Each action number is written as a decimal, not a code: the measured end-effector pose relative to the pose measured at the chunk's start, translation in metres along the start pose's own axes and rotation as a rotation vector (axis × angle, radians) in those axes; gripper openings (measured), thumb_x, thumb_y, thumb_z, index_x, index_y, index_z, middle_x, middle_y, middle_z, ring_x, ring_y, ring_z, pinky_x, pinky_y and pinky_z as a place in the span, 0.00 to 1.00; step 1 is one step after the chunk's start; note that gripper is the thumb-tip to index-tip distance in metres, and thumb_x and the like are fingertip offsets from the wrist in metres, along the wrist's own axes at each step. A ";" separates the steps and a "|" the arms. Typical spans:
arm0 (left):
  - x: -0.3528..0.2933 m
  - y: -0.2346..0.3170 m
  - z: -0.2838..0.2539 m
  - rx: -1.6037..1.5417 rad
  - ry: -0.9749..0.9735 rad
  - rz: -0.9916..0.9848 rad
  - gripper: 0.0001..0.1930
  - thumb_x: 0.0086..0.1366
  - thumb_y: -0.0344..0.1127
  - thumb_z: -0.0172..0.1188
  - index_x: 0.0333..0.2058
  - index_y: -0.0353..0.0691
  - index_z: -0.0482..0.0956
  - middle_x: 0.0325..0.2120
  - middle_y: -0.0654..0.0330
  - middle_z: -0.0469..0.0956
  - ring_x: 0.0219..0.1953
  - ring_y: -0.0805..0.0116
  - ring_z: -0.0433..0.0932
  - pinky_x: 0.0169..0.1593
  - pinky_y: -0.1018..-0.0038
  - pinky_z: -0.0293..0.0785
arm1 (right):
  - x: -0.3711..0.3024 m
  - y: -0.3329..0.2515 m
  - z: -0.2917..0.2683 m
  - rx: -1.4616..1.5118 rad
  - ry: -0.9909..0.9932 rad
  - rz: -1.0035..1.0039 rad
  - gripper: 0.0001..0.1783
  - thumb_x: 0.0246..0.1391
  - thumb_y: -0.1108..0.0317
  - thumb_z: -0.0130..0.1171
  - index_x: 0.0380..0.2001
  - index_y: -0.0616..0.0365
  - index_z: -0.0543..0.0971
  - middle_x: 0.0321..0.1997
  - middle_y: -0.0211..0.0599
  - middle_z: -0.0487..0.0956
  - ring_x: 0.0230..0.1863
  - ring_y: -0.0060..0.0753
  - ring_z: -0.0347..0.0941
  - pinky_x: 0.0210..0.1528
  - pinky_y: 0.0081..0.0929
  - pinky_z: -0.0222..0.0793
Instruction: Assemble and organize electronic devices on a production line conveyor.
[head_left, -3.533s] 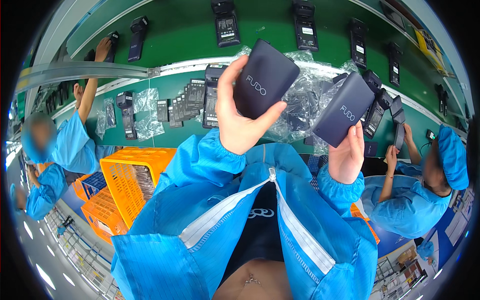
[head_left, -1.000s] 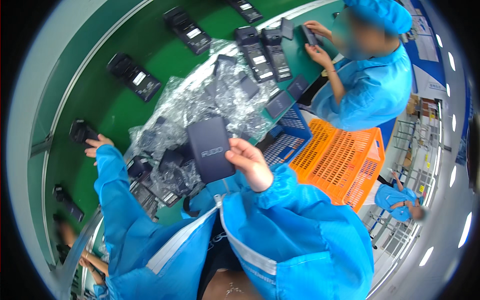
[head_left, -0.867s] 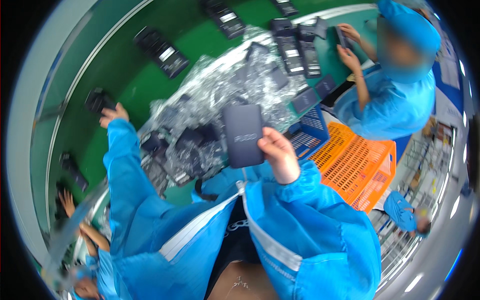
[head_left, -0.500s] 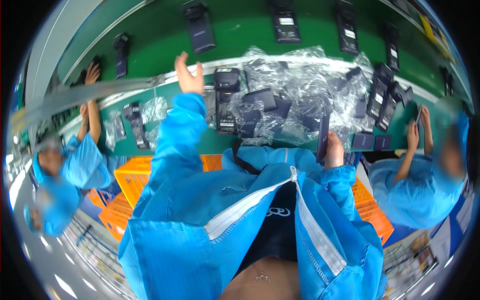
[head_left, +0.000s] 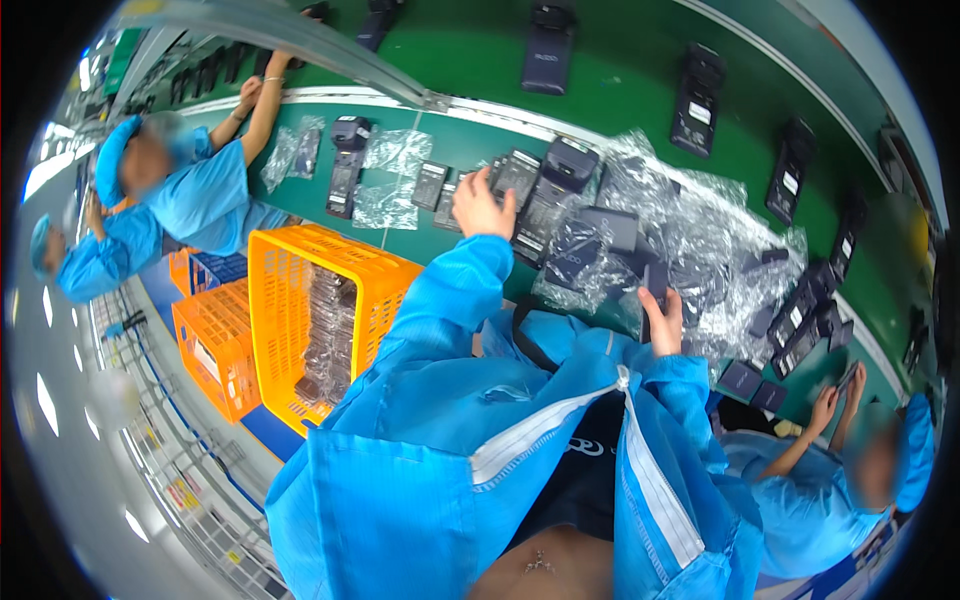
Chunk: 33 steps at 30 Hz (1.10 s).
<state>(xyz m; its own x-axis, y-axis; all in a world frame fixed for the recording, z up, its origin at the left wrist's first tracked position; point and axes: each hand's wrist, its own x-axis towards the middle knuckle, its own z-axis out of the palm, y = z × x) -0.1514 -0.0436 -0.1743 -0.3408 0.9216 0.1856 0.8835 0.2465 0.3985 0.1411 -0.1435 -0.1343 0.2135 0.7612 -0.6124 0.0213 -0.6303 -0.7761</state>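
My left hand (head_left: 483, 208) is over the row of dark, labelled flat packs, which look like batteries (head_left: 518, 178), thumb and fingers apart; its fingertips are partly hidden against them. Beside it, a handheld terminal (head_left: 540, 212) lies with its labelled back up. More packs (head_left: 430, 186) lie left of the hand. My right hand (head_left: 663, 325) grips a thin dark cover (head_left: 655, 282) upright between thumb and fingers. Between my hands and beyond them, dark covers (head_left: 608, 228) lie among crumpled clear plastic bags (head_left: 700, 285).
Several terminals (head_left: 548, 50) stand along the green belt (head_left: 630, 90) behind a metal rail. An orange crate (head_left: 395, 285) with bagged parts is at my left. One co-worker (head_left: 205, 185) works at left, another (head_left: 810, 480) at right. A metal bar (head_left: 330, 50) crosses the upper left.
The view has turned left. My left hand has come back from the belt's edge to the flat packs. My right hand still holds the dark cover.
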 end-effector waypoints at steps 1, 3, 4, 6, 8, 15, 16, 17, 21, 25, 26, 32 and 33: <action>0.010 -0.002 0.004 0.031 -0.060 -0.043 0.26 0.49 0.42 0.61 0.47 0.42 0.67 0.44 0.50 0.67 0.46 0.50 0.66 0.47 0.59 0.63 | 0.002 0.004 0.002 0.013 -0.022 -0.016 0.35 0.41 0.53 0.66 0.46 0.67 0.66 0.40 0.40 0.73 0.39 0.28 0.68 0.43 0.23 0.63; 0.021 0.012 0.005 0.110 -0.205 -0.136 0.27 0.46 0.46 0.62 0.44 0.41 0.68 0.39 0.50 0.69 0.43 0.50 0.69 0.43 0.59 0.66 | 0.012 0.027 -0.003 -0.028 -0.001 -0.026 0.39 0.40 0.52 0.67 0.49 0.69 0.64 0.46 0.45 0.70 0.46 0.33 0.65 0.50 0.26 0.60; 0.022 0.024 0.006 0.149 -0.188 -0.184 0.29 0.42 0.46 0.65 0.43 0.42 0.67 0.36 0.50 0.68 0.41 0.51 0.70 0.41 0.59 0.67 | 0.010 0.029 -0.006 -0.128 0.051 0.006 0.43 0.39 0.50 0.66 0.52 0.70 0.62 0.53 0.50 0.65 0.53 0.38 0.61 0.56 0.29 0.55; 0.025 0.024 0.023 0.184 -0.213 -0.298 0.37 0.39 0.48 0.68 0.48 0.41 0.63 0.40 0.48 0.66 0.43 0.48 0.69 0.44 0.58 0.68 | 0.013 0.025 -0.014 -0.328 0.030 0.027 0.46 0.40 0.47 0.65 0.53 0.71 0.60 0.55 0.52 0.63 0.55 0.41 0.60 0.58 0.31 0.54; 0.025 0.020 0.030 0.146 -0.255 -0.391 0.40 0.38 0.47 0.69 0.49 0.40 0.61 0.42 0.47 0.65 0.47 0.48 0.65 0.47 0.57 0.66 | 0.013 0.025 -0.016 -0.302 0.022 -0.030 0.38 0.41 0.51 0.65 0.48 0.68 0.65 0.48 0.47 0.69 0.47 0.35 0.64 0.53 0.28 0.58; 0.031 0.043 0.032 0.104 -0.371 -0.412 0.40 0.40 0.42 0.69 0.54 0.56 0.60 0.50 0.48 0.57 0.53 0.48 0.57 0.49 0.50 0.59 | 0.011 0.021 -0.027 -0.222 0.093 -0.056 0.34 0.43 0.53 0.65 0.46 0.67 0.67 0.43 0.43 0.72 0.43 0.31 0.67 0.50 0.26 0.60; 0.034 0.035 0.035 0.127 -0.379 -0.382 0.36 0.40 0.42 0.68 0.51 0.55 0.64 0.48 0.48 0.59 0.53 0.48 0.57 0.51 0.50 0.57 | 0.011 0.022 -0.020 -0.234 0.130 -0.063 0.39 0.42 0.52 0.65 0.50 0.69 0.64 0.46 0.46 0.71 0.46 0.34 0.66 0.52 0.27 0.59; 0.038 0.034 0.038 0.160 -0.354 -0.365 0.33 0.40 0.42 0.68 0.49 0.52 0.68 0.47 0.48 0.61 0.53 0.48 0.58 0.52 0.51 0.56 | 0.011 0.021 -0.017 -0.217 0.126 -0.052 0.42 0.41 0.51 0.66 0.52 0.71 0.62 0.48 0.49 0.70 0.49 0.37 0.65 0.54 0.29 0.58; 0.054 0.017 0.020 0.111 -0.399 -0.135 0.27 0.40 0.43 0.68 0.42 0.46 0.73 0.45 0.47 0.66 0.48 0.49 0.66 0.53 0.62 0.64 | 0.006 0.011 -0.005 -0.284 0.133 -0.065 0.44 0.37 0.46 0.66 0.50 0.69 0.65 0.47 0.51 0.71 0.49 0.40 0.67 0.53 0.30 0.59; 0.051 0.014 0.035 -0.107 -0.309 -0.235 0.23 0.42 0.39 0.69 0.38 0.43 0.72 0.43 0.47 0.69 0.47 0.47 0.68 0.52 0.59 0.64 | -0.009 -0.015 -0.003 -0.162 0.182 -0.082 0.34 0.41 0.46 0.63 0.43 0.63 0.69 0.37 0.42 0.75 0.38 0.32 0.70 0.45 0.26 0.63; 0.051 0.012 0.039 -0.096 -0.302 -0.193 0.23 0.42 0.40 0.69 0.38 0.42 0.73 0.40 0.48 0.71 0.45 0.49 0.69 0.51 0.60 0.64 | -0.008 -0.009 -0.006 -0.071 0.189 -0.086 0.29 0.48 0.47 0.57 0.41 0.63 0.70 0.37 0.40 0.75 0.38 0.30 0.69 0.44 0.25 0.63; 0.068 -0.007 0.037 -0.363 -0.167 -0.137 0.19 0.45 0.40 0.68 0.35 0.38 0.76 0.25 0.54 0.79 0.29 0.60 0.78 0.39 0.66 0.71 | 0.000 0.000 -0.018 0.276 0.308 -0.061 0.19 0.56 0.56 0.49 0.24 0.64 0.74 0.21 0.25 0.68 0.23 0.17 0.57 0.25 0.20 0.53; 0.074 -0.012 0.032 -0.533 -0.126 -0.197 0.18 0.46 0.40 0.68 0.34 0.37 0.77 0.25 0.53 0.79 0.28 0.63 0.79 0.35 0.68 0.72 | -0.001 -0.004 -0.020 0.276 0.299 -0.056 0.19 0.56 0.56 0.49 0.24 0.64 0.74 0.21 0.25 0.68 0.23 0.17 0.57 0.25 0.20 0.53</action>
<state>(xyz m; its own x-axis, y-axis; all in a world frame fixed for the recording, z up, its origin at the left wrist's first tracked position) -0.1765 0.0310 -0.1942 -0.4128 0.9102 -0.0337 0.5124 0.2626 0.8176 0.1607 -0.1448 -0.1280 0.4945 0.6898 -0.5289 -0.2133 -0.4935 -0.8432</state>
